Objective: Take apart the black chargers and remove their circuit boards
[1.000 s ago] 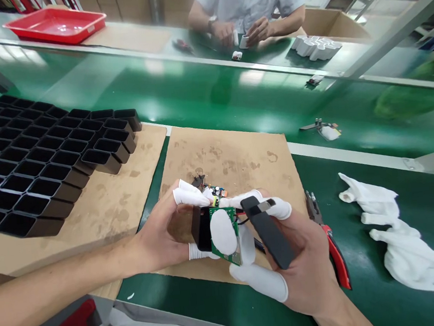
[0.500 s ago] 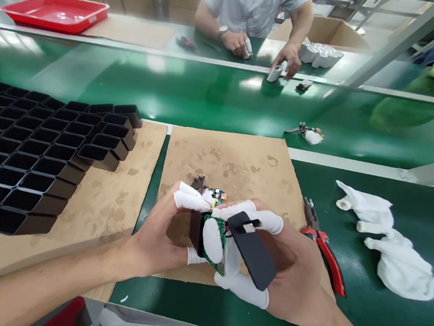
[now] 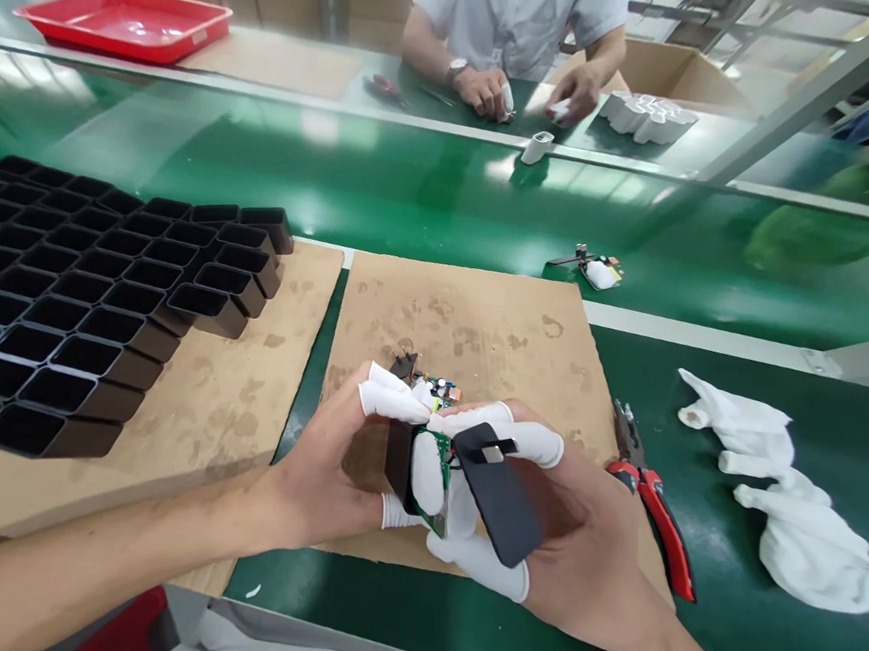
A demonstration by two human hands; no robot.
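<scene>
My left hand (image 3: 324, 480), in white finger cots, is closed around a black plastic case (image 3: 396, 461). A green circuit board (image 3: 442, 447) with a large white pad (image 3: 426, 474) sits partly inside the case's open end. My right hand (image 3: 591, 544) grips the board, its cotted fingers on both edges. A black end cap (image 3: 503, 511) with metal prongs hangs on short wires from the board, in front of the right palm. Just beyond my fingertips another circuit board (image 3: 447, 393), with a black plug piece (image 3: 406, 366), lies on the cardboard (image 3: 478, 307).
Rows of black cases (image 3: 101, 292) stand at left. Red-handled pliers (image 3: 665, 528) and crumpled white gloves (image 3: 803, 517) lie at right. A board assembly (image 3: 600, 272) and a white sleeve (image 3: 537, 148) are on the green belt (image 3: 408, 177). Across it a co-worker's hands (image 3: 487, 91) handle small parts; a red tray (image 3: 132, 28) is behind.
The circuit board has slid a little deeper into the black case. Across the belt, the co-worker's hand has left the white sleeve and drawn back; a small part is gone from beside it.
</scene>
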